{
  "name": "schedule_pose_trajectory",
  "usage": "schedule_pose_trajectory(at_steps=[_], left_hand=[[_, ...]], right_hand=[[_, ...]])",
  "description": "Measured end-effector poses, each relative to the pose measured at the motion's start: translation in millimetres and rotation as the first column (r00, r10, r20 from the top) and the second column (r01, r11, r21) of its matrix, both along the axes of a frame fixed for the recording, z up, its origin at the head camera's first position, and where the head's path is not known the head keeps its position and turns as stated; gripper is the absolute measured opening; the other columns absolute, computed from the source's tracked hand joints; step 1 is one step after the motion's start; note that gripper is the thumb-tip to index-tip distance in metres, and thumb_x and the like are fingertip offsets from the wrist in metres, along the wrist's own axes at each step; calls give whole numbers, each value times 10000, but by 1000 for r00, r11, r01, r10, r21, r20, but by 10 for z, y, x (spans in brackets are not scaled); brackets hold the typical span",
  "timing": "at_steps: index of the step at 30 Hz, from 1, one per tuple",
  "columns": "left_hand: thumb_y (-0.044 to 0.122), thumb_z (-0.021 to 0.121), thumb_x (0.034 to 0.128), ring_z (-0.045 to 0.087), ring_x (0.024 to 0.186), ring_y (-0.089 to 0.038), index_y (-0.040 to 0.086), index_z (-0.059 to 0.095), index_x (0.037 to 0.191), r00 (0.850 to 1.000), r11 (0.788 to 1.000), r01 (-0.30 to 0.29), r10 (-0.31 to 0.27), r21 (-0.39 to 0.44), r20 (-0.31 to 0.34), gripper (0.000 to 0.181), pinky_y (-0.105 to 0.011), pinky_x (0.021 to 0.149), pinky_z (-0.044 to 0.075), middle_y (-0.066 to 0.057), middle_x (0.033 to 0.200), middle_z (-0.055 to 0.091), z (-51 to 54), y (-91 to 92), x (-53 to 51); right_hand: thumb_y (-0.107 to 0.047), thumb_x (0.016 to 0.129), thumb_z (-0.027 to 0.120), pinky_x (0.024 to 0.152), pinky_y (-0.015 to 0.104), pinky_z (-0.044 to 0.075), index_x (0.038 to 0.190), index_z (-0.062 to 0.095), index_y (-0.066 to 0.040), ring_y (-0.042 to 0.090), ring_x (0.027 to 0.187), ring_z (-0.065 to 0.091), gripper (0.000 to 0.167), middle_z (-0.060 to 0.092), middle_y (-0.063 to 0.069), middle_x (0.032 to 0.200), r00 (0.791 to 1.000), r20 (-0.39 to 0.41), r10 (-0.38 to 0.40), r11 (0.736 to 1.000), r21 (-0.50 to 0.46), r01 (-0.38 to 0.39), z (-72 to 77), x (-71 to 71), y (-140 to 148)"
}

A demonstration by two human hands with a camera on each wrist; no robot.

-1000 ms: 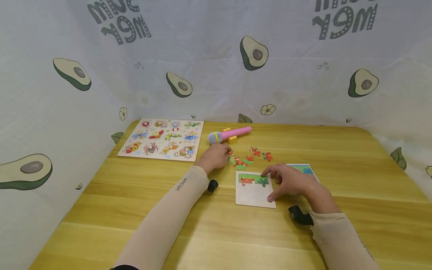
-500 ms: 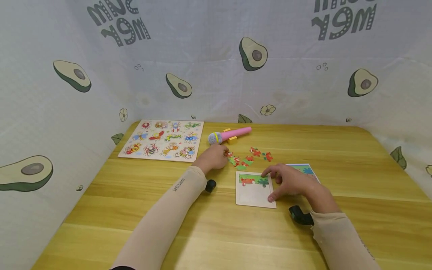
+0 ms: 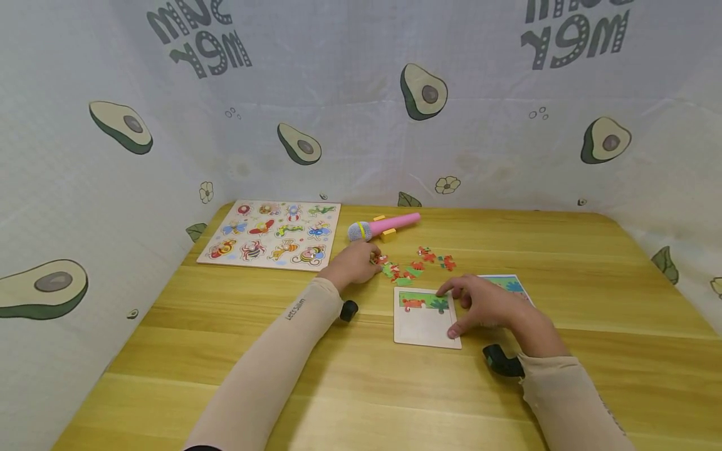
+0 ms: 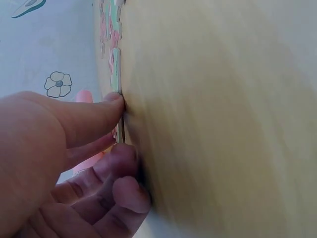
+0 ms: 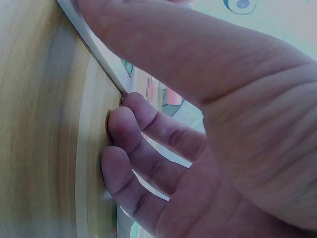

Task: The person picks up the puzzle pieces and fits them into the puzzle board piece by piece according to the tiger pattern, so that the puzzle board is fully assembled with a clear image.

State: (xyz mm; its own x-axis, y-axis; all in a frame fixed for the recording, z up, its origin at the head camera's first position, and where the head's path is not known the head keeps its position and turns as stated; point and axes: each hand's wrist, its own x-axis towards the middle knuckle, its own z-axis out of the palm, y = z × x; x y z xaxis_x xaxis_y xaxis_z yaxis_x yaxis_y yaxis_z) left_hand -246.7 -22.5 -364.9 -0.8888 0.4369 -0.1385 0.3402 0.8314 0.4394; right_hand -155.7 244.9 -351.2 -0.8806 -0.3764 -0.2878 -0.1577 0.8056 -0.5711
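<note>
My left hand (image 3: 354, 263) is at the left end of a loose cluster of red and green jigsaw pieces (image 3: 403, 272). In the left wrist view its thumb and fingers pinch a thin jigsaw piece (image 4: 119, 131) at table level, mostly hidden by the fingers. My right hand (image 3: 493, 304) grips the right side of a square puzzle tray (image 3: 425, 329), thumb on the near right corner and forefinger on the far edge. Along the tray's top lie joined pieces (image 3: 414, 300) with a red animal part and a green bush.
Partly under my right hand lies a picture card (image 3: 516, 283). A pink toy microphone (image 3: 395, 222) rests on a yellow stand behind the pieces. An insect peg puzzle board (image 3: 271, 235) lies at the back left. Printed cloth (image 3: 361, 175) hangs around the wooden table (image 3: 361, 388).
My left hand has drawn slightly left and toward me, with a piece at its fingertips shifting along. The right hand and the puzzle tray have stayed put.
</note>
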Motion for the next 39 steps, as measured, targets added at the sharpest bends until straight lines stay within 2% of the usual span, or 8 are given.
schedule_pose_trajectory(at_steps=[5,9,17,20,25,28,32,39], left_hand=[[236,661,995,503,1223,-223,66,638,1318,1000,1000,-11,11,8,5,365,-363,1052,399,-112,1298,581,-2,-10,5],[225,656,998,508,1229,-233,58,623,1328,1000,1000,8,-8,3,-7,371,-363,1046,404,-118,1286,583,-9,-23,-1],[182,676,981,577,1005,-185,72,633,1311,997,995,74,-74,61,-11,350,-326,898,468,-57,1090,630,10,-142,1],[195,689,967,572,980,-164,105,648,1298,995,991,102,-103,93,14,346,-317,887,468,-23,1057,620,34,-182,42],[256,726,926,582,955,-133,149,675,1239,987,981,136,-146,138,65,334,-305,866,472,23,1021,626,37,-180,168],[228,760,893,585,907,-125,135,705,1209,978,964,196,-205,180,35,334,-282,816,476,37,978,642,8,-154,213],[188,785,864,573,880,-111,113,725,1218,956,930,289,-293,228,-18,367,-246,774,472,71,989,651,-12,-114,276],[218,805,847,579,877,-78,160,742,1190,917,894,393,-399,214,-17,354,-216,773,475,115,1045,668,-7,-18,429]], right_hand=[[-374,661,948,814,440,462,1251,646,-111,289,951,493,713,545,129,1139,1000,-2,9,1000,-1,-9,7,6,-4],[-376,660,950,815,440,461,1253,645,-111,285,950,498,717,547,126,1137,1000,-8,16,1000,3,-16,0,4,-4],[-378,659,952,799,425,448,1246,644,-111,276,941,495,715,542,119,1128,999,-26,30,1000,1,-30,-20,-1,1],[-377,662,951,795,419,446,1247,642,-109,276,942,491,714,539,118,1126,999,-20,27,1000,-2,-27,-22,-1,-2],[-381,665,947,797,419,450,1248,642,-109,276,942,491,713,539,116,1124,1000,-19,24,1000,3,-24,-31,1,-5],[-380,666,947,805,428,456,1249,641,-107,279,946,497,713,541,119,1128,999,-18,27,1000,5,-27,-34,1,-2],[-381,666,947,808,435,463,1251,641,-104,281,947,505,716,544,125,1133,999,-13,31,1000,3,-31,-41,-3,2],[-381,668,947,799,431,462,1252,636,-106,279,942,505,717,543,125,1130,999,-19,36,999,1,-36,-47,-2,6]])
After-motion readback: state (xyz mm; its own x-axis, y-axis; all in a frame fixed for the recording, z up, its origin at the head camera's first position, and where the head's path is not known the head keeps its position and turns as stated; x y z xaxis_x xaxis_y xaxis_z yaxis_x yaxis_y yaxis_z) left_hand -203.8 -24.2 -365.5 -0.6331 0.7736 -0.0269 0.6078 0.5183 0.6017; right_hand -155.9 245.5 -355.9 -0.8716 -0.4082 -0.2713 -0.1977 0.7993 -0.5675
